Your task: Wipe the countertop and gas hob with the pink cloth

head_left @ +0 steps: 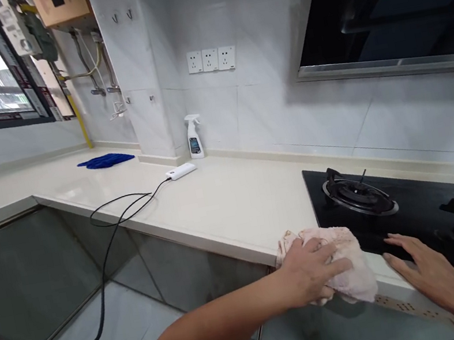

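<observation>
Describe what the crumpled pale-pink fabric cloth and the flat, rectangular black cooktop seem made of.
Crumpled pale-pink cloth: soft, matte textile, judging by its loose folds; cotton or microfibre, unclear. Flat black cooktop: probably glass, given its smooth, faintly glossy surface, though coated metal is possible.

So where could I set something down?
Bare: the cream countertop between the flat white device and the glossy black cooktop. Crowded: the cooktop's near-left corner, with the left hand on a pale pink cloth beside the right hand.

Two hands point(309, 273), two cloths point(347, 242), three sockets point(210, 60), four hooks point(129, 14), two burners point(360, 195), one bottle point(194, 137).
</observation>
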Available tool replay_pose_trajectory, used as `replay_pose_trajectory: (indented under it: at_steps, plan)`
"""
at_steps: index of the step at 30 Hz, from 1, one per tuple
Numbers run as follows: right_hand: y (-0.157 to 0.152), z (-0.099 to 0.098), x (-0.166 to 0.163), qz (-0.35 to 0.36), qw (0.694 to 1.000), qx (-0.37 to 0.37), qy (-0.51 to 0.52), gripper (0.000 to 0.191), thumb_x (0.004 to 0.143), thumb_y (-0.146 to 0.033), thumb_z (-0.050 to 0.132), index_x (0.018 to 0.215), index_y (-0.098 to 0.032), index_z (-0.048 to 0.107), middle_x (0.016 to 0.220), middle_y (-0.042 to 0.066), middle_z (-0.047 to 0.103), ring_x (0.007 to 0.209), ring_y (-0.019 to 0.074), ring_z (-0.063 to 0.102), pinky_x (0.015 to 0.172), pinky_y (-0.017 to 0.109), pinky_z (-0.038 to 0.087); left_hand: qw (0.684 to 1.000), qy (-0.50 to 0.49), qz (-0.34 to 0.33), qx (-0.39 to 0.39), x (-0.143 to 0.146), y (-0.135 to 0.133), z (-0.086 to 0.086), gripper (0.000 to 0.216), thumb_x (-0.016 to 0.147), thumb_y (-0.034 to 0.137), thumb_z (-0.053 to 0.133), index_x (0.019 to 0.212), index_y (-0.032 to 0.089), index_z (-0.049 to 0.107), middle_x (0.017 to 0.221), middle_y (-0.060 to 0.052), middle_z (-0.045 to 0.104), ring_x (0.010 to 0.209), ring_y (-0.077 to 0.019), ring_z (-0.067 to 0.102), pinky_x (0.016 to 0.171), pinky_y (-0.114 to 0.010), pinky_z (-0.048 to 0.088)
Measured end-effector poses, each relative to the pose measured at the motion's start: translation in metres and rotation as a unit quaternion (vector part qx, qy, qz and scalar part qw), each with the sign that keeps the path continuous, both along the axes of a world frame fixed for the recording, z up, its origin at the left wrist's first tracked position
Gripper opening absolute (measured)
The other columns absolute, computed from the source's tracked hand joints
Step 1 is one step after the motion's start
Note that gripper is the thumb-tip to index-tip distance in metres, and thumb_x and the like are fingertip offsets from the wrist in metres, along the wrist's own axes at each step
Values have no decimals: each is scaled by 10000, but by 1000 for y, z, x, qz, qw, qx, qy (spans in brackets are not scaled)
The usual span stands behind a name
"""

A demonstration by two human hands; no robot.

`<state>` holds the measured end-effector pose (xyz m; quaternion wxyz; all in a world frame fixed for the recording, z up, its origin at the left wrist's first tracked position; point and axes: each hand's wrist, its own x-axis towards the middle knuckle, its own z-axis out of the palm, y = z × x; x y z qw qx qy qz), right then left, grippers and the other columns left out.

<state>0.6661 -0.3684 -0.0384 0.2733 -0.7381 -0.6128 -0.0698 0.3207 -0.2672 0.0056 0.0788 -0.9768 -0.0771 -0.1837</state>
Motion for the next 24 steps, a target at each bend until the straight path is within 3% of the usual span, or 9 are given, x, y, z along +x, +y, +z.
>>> replay_pose_trajectory:
  at_steps: [4, 8, 10, 14, 17, 20, 24]
  plan:
    - [-3, 0, 6, -3, 999, -40, 34, 696, 901, -753, 480, 1272, -207, 699, 1476, 164, 626, 1356, 412, 593, 1111, 624, 498, 995, -45, 43, 83, -54, 41, -34, 695, 903, 626, 663, 1499, 296, 525, 1560, -137, 541, 1290, -335, 534, 928, -457, 490]
    - [-4, -4, 8, -10, 998, -41, 43, 744, 876, -800, 478, 1269, -211, 703, 1484, 154, 622, 1361, 424, 584, 1119, 652, 489, 982, -123, 91, 113, -149, 96, -53, 819, 843, 884, 514, 1368, 271, 645, 1429, -160, 666, 1318, -367, 544, 1028, -516, 448]
    - [-3, -6, 9, -11, 998, -40, 42, 744, 874, -807, 482, 1269, -215, 701, 1482, 152, 626, 1364, 424, 581, 1123, 662, 481, 976, -125, 141, 108, -205, 119, -49, 779, 874, 859, 488, 1336, 258, 669, 1430, -166, 674, 1363, -371, 533, 1079, -531, 423]
    - [-2, -11, 11, -4, 999, -32, 28, 720, 880, -793, 496, 1260, -217, 703, 1474, 156, 634, 1357, 415, 593, 1135, 658, 470, 950, -88, 298, 34, -314, 154, -26, 856, 850, 885, 468, 1352, 222, 671, 1508, -189, 618, 1413, -385, 510, 1158, -546, 371]
    - [1, -14, 13, -5, 1000, -15, 24, 717, 857, -798, 515, 1238, -226, 717, 1439, 156, 661, 1311, 430, 626, 1084, 669, 504, 925, -79, 373, 1, -378, 173, -11, 873, 891, 829, 421, 1446, 178, 596, 1603, -199, 521, 1461, -365, 463, 1215, -524, 321]
    - [4, -14, 15, -10, 999, 2, 34, 735, 815, -822, 536, 1200, -229, 737, 1387, 160, 693, 1259, 451, 656, 1022, 683, 538, 910, -90, 405, 0, -411, 183, -7, 829, 906, 753, 414, 1462, 157, 568, 1605, -186, 516, 1470, -345, 446, 1246, -494, 289]
    - [6, -8, 11, -11, 999, 6, 48, 742, 769, -844, 569, 1147, -233, 757, 1342, 172, 714, 1194, 458, 687, 966, 677, 564, 881, -133, 453, 14, -399, 179, -16, 698, 901, 645, 443, 1412, 197, 604, 1527, -140, 588, 1450, -332, 433, 1248, -496, 266]
